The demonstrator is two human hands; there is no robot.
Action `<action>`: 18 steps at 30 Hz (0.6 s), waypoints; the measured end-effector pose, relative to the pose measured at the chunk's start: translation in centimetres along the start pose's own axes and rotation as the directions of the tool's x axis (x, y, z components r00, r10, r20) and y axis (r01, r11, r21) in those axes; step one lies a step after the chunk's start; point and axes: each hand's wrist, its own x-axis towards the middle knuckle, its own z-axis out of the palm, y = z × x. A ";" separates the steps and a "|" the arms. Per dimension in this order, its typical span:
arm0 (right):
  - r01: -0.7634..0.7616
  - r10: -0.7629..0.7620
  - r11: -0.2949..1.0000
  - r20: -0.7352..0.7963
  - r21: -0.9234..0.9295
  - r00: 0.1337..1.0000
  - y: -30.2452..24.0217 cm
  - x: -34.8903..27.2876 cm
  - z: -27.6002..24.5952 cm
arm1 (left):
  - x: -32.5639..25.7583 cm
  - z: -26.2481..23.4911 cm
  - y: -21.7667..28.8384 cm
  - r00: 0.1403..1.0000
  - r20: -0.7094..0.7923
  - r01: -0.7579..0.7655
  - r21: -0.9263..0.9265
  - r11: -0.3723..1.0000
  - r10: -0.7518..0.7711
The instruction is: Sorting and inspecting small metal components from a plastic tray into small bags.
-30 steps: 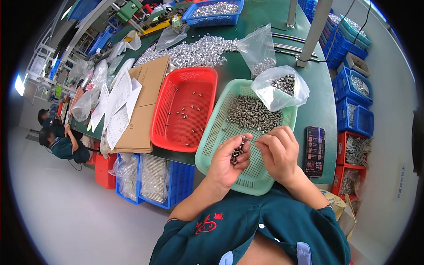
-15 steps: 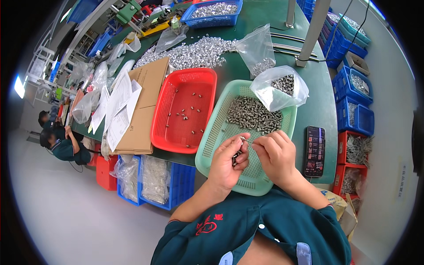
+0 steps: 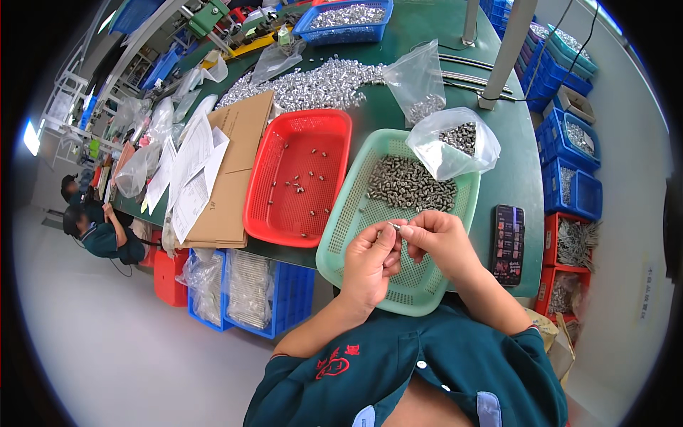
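Observation:
Over the near part of a light green perforated basket [image 3: 329, 249], my two hands meet at the fingertips. A small metal fitting [image 3: 396, 227] is pinched between them, only partly visible. My left hand [image 3: 370, 265] is closed, thumb and forefinger at one end of the fitting; its curled fingers hide the palm. My right hand [image 3: 441, 242] pinches the other end with thumb and forefinger. Beyond them lies a heap of small dark metal fittings [image 3: 409, 181] in the green basket. A clear plastic bag [image 3: 437, 153] of similar fittings rests on its far right rim.
Left of the green basket stands a red basket [image 3: 256, 206] with several scattered fittings. A cardboard sheet [image 3: 238, 153] and papers [image 3: 191, 203] lie farther left. A phone [image 3: 507, 245] lies at right. Silver parts [image 3: 313, 84] are heaped behind. Two people [image 3: 107, 231] sit at far left.
My right hand has moved slightly left and its fingertips now meet those of my left hand at the fitting. My left fingers have curled in, hiding the fittings seen earlier in that palm.

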 end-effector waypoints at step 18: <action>0.249 -0.691 0.162 0.070 -0.955 0.719 -1.1 4.0 -1.8 | 0.9 -3.1 1.4 0.971 0.093 0.236 -0.198 0.951 -0.221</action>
